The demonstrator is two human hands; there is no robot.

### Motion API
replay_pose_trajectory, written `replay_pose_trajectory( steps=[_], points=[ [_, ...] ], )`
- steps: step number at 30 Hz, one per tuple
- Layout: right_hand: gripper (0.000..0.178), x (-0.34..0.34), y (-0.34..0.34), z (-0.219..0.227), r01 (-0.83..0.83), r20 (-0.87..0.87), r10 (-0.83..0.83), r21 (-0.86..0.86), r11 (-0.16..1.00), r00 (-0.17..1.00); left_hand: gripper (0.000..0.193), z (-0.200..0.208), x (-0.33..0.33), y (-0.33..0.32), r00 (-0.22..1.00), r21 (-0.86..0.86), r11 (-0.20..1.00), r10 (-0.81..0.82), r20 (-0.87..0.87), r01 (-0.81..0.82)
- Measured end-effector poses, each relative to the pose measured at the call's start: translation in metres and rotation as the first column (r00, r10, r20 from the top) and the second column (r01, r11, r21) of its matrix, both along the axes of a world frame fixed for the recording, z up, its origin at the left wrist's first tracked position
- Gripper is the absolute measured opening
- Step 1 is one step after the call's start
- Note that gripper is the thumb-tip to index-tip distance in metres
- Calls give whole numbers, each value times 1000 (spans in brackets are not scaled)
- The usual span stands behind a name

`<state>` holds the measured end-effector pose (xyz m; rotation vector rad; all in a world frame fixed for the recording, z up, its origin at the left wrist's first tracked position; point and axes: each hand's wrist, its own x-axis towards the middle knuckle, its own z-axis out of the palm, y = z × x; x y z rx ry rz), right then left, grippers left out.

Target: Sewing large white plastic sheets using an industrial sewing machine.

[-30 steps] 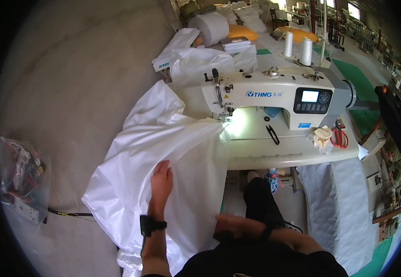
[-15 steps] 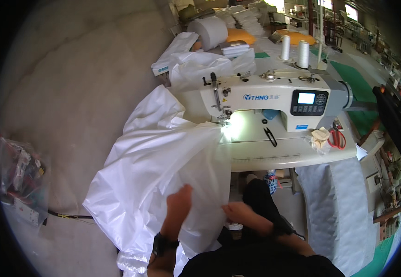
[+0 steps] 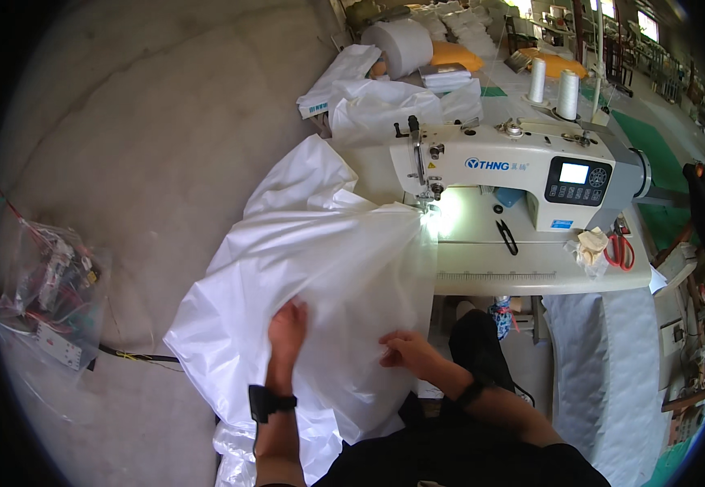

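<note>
A large white sheet of thin, slightly sheer material (image 3: 344, 268) hangs off the left end of a sewing machine (image 3: 515, 166). Its upper corner lies under the lit needle area. My left hand (image 3: 288, 329) is closed on a fold in the middle of the sheet. To its right, my right hand (image 3: 417, 355) is over the sheet near its right edge, thumb and fingers apart, with nothing visible between them. Black thread snips (image 3: 507, 237) and a small black ring (image 3: 498, 209) lie on the machine bed, right of the needle.
Red-handled scissors (image 3: 622, 252) and a crumpled cream scrap (image 3: 592, 243) lie at the bed's right. Two white thread cones (image 3: 567, 95) stand behind the machine. A clear bag of parts (image 3: 52, 284) lies on the floor at left. Quilted grey material (image 3: 600, 365) hangs at right.
My left hand has moved left, away from the machine, with a fold of the sheet. My right hand has moved a little left and its fingers have parted. The whole view has shifted.
</note>
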<state>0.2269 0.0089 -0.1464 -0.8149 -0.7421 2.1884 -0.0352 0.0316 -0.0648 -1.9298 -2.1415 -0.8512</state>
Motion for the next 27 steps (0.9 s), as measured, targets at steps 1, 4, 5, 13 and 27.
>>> replay_pose_trajectory(
  steps=[1,4,5,13,27],
  points=[
    [24,0,-7,-3,-14,41,14,-10,1000,999,26,-1,-24,7,997,50,998,-38,-72,42],
    [23,8,-14,-10,-80,121,76,28,996,990,28,22,-25,36,986,-91,990,92,-141,-105],
    [24,10,-17,-8,-153,154,140,75,985,978,28,29,-22,39,986,-90,990,93,-141,-106],
    [23,17,-29,1,-174,123,155,165,971,980,28,39,-12,43,910,-269,920,171,-377,-284],
    [27,18,-48,18,-2,-13,6,293,956,1000,15,36,94,-85,843,-366,769,-409,349,524]
  ],
)
